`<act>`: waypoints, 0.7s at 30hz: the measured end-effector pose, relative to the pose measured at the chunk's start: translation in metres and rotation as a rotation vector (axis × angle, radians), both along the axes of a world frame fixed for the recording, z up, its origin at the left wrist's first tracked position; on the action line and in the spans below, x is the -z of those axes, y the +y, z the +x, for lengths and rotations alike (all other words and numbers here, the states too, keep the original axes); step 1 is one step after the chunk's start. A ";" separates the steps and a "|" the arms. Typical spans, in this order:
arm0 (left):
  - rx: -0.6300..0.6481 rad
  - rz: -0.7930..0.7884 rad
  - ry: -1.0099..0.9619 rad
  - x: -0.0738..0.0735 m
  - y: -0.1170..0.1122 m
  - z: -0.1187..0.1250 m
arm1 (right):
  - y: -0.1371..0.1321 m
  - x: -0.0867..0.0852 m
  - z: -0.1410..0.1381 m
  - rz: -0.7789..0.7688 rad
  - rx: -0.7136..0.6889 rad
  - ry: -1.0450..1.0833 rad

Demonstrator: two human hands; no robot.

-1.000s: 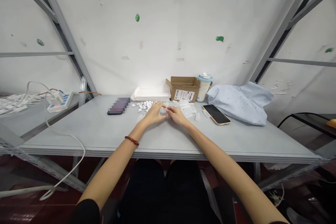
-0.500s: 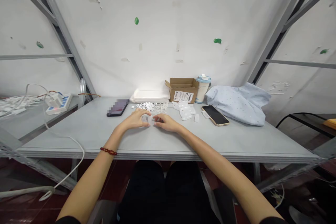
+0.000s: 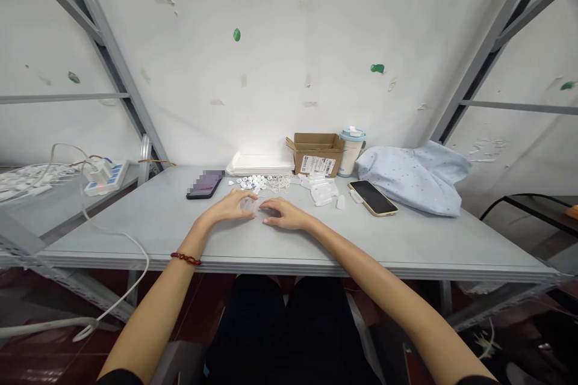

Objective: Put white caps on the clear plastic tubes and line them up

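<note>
My left hand [image 3: 232,206] curves around a small clear plastic piece [image 3: 248,204], thumb on the near side and fingers on the far side. What kind of piece it is, I cannot make out. To its right, my right hand [image 3: 284,214] hovers low over the table with bent fingers apart and nothing visible in them. Just beyond both hands lie a pile of small white caps [image 3: 253,182] and a heap of thin white loops [image 3: 279,183]. Several clear plastic pieces [image 3: 323,191] rest further right.
A white tray [image 3: 259,164], a cardboard box [image 3: 317,156] and a lidded cup [image 3: 351,153] stand along the wall. Two phones, one dark [image 3: 205,184] and one pale-edged [image 3: 374,198], flank the work area. Pale blue cloth [image 3: 413,177] lies right; a power strip [image 3: 106,178] sits left.
My right hand has drawn slightly away to the right, widening the gap between the hands. The left hand, with the clear piece, has shifted a little left.
</note>
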State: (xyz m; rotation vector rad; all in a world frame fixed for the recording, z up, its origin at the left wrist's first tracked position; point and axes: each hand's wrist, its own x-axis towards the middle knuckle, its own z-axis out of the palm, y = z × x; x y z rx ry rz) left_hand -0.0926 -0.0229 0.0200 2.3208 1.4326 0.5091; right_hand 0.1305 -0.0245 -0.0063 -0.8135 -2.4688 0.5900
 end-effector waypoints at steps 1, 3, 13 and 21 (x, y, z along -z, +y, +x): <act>0.003 0.002 -0.004 0.000 0.000 0.000 | 0.000 0.000 0.000 -0.001 0.000 -0.001; 0.007 0.009 -0.012 0.001 0.000 0.000 | -0.001 -0.001 0.000 -0.005 0.002 -0.005; 0.013 0.027 -0.011 0.005 0.003 0.001 | -0.003 -0.003 0.000 -0.022 0.016 0.003; 0.030 0.025 -0.015 0.000 0.003 0.004 | -0.002 -0.003 0.000 -0.019 -0.011 -0.009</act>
